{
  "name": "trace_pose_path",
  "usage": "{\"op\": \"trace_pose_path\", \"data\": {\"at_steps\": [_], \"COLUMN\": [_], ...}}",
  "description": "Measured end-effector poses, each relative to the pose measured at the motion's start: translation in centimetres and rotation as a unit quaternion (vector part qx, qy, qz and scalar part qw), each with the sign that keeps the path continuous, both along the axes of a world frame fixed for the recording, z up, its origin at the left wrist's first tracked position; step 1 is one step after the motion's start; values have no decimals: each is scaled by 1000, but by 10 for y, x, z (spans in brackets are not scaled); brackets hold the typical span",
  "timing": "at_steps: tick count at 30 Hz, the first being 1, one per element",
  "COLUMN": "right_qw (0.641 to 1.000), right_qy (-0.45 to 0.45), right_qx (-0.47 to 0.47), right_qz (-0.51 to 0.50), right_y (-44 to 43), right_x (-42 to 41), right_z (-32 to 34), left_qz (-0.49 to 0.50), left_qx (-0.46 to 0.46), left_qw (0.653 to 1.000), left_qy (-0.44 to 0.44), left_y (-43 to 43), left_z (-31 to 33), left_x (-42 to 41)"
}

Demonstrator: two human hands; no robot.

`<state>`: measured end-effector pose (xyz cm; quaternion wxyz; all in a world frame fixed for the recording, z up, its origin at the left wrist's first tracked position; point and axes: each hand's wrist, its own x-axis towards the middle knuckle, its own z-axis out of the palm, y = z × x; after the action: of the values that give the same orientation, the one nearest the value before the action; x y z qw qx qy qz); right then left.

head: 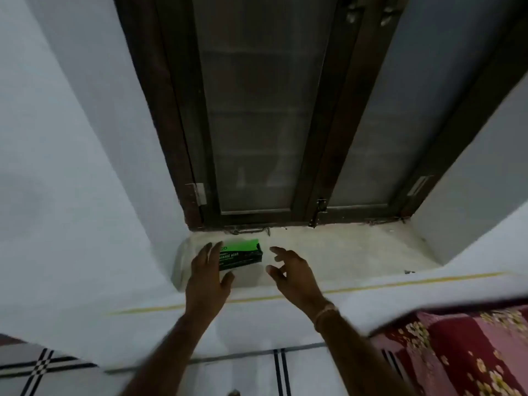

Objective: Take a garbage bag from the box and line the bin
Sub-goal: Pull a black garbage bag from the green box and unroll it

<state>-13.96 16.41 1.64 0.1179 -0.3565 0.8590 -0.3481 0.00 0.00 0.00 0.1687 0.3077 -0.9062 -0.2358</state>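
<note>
both hands (207,277) (294,274) open, flanking box (243,252) on sill (343,252).

Box (241,253) left end hidden behind left hand (208,277), box lettering blurred

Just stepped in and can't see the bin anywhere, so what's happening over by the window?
A person is reaching with both bare hands toward a green and black garbage bag box lying on the window sill. The left hand, fingers spread, is over the box's near left end; whether it touches is unclear. The right hand hovers open, apart from the box. No bag is out yet, and no bin is in view.
</note>
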Motion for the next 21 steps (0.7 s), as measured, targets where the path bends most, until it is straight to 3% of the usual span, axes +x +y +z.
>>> {"op": "trace_pose_path", "data": {"at_steps": [6, 13, 21], "right_qw": [994, 979, 927], "right_qy": [-97, -180, -335], "right_qx": [36, -72, -154], "right_qz": [42, 58, 64], "right_y": [-49, -57, -47], "right_x": [-49, -73, -89], "right_z": [-32, -36, -11], "left_qz": [15, -27, -23], "left_qx": [24, 112, 182], "left_qw": [996, 993, 980], "left_qy": [-86, 9, 82], "left_y": [-30, -43, -42], "left_z": [-28, -25, -4], "left_x": [-38, -36, -35]}}
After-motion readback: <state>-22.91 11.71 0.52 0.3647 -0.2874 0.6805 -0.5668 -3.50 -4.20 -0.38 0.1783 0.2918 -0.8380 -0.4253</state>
